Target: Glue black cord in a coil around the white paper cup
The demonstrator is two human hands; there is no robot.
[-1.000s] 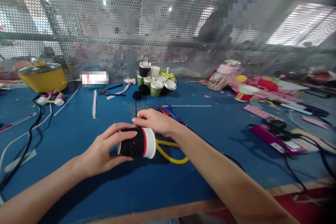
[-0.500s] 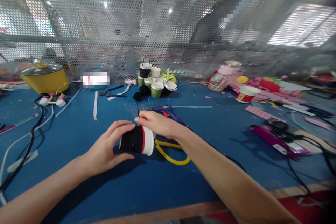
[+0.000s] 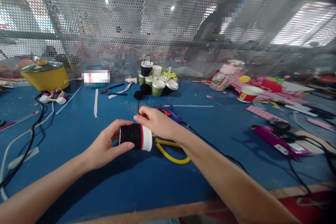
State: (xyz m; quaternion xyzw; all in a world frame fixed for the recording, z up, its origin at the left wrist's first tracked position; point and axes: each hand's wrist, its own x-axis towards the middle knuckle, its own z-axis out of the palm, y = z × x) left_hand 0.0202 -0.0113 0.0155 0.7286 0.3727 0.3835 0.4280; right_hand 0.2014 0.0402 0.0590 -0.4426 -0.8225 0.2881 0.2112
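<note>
A paper cup [image 3: 136, 136] lies on its side above the blue table, its body wrapped in black cord with a red band and a white rim to the right. My left hand [image 3: 106, 147] grips the cup's black end, thumb below and fingers over the top. My right hand [image 3: 157, 122] pinches a black cord [image 3: 138, 106] at the top of the cup. The cord runs away to a black ball of cord [image 3: 138, 95]. Behind my right hand lie a blue glue gun [image 3: 170, 110] and a yellow-handled tool [image 3: 170, 152].
A cluster of small green, black and white cups [image 3: 154, 78] stands at the back by the perforated metal screen. A yellow pot [image 3: 44, 75] sits far left, with cables [image 3: 28, 136] beside it. Pink scraps, a red-and-white cup [image 3: 248, 93] and a purple device [image 3: 278, 140] lie on the right.
The cup has moved slightly up and away from me and looks a little smaller. My left hand's fingers have closed further round it. My right hand stays pinched at its top.
</note>
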